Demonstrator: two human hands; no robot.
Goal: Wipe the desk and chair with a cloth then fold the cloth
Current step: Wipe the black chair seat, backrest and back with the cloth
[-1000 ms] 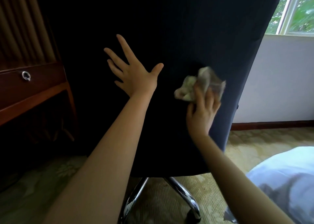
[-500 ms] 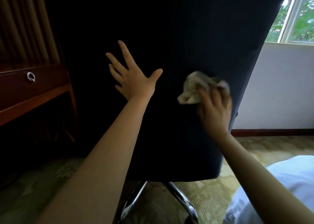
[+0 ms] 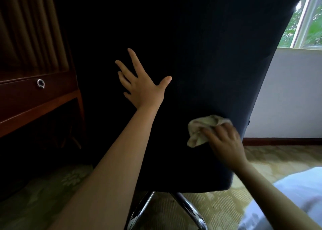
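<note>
The dark blue back of the chair (image 3: 200,55) fills the middle of the view, its chrome legs (image 3: 190,210) showing underneath. My left hand (image 3: 142,88) lies flat on the chair back with fingers spread and holds nothing. My right hand (image 3: 224,140) presses a crumpled pale cloth (image 3: 200,130) against the lower right part of the chair back, near its right edge. The dark wooden desk (image 3: 34,97) with a ring-pull drawer stands at the left.
Brown curtains (image 3: 26,29) hang above the desk at the left. A white wall (image 3: 287,93) with a window (image 3: 308,20) is at the right. Patterned carpet (image 3: 226,203) covers the floor. White fabric (image 3: 296,195) lies at the bottom right.
My right hand has slid the cloth down and to the right along the chair back. My left hand has stayed flat in about the same spot.
</note>
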